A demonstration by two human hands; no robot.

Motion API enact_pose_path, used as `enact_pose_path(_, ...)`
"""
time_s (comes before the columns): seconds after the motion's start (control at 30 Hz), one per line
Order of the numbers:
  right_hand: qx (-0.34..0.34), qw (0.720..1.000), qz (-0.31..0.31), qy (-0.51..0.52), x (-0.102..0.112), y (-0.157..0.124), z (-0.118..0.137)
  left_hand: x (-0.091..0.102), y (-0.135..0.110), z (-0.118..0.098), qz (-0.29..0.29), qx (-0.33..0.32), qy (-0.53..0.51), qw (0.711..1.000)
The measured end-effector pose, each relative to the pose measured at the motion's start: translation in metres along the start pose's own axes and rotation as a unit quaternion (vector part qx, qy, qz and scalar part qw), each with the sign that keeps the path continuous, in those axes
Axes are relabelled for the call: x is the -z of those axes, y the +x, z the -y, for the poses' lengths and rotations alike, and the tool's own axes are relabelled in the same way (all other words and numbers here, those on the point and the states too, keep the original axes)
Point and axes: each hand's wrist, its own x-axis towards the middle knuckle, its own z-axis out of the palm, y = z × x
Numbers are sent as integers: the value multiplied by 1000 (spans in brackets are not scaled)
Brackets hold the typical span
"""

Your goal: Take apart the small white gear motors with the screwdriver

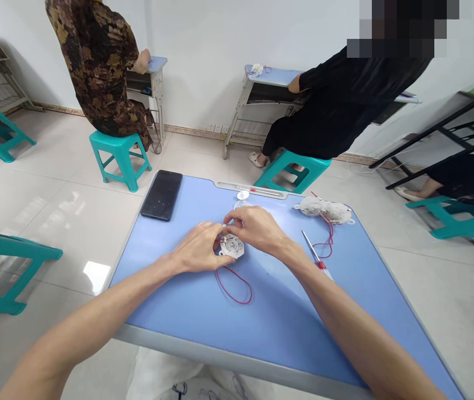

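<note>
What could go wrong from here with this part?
The thin red wire loop lies loose beside the rounded white plastic part and might snag if the left hand shifts. The slim silvery tool with a red band lies close to the right forearm and could get knocked.

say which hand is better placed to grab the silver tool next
Probably the right hand: the silver tool lies to its right, while the left hand is farther off, holding the white round part from the left.

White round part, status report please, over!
Left hand holding white round part. Right hand at its upper edge. Red wire looped nearby, apparently not blocking.
</note>
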Motion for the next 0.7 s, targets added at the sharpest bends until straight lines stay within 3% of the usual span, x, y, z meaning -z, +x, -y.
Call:
enact_pose_path(0.17, 4, 1000, -10, 11, 2, -2, -3, 0, 0, 0, 0, 9, 8, 1000)
enact_pose_path(0.4, 29, 987, -148, 63, 7, -42, -2, -2, -1, 3, -8, 11, 23, 1000)
enact_pose_path(0.57, 60, 980, -185, 33, -4, -74, 6, -4, -3, 5, -11, 10, 27, 1000)
enact_pose_path(0.7, 84, 977, -194, -20, -13, -83, 11, -4, -3, 5, -14, 4, 28, 1000)
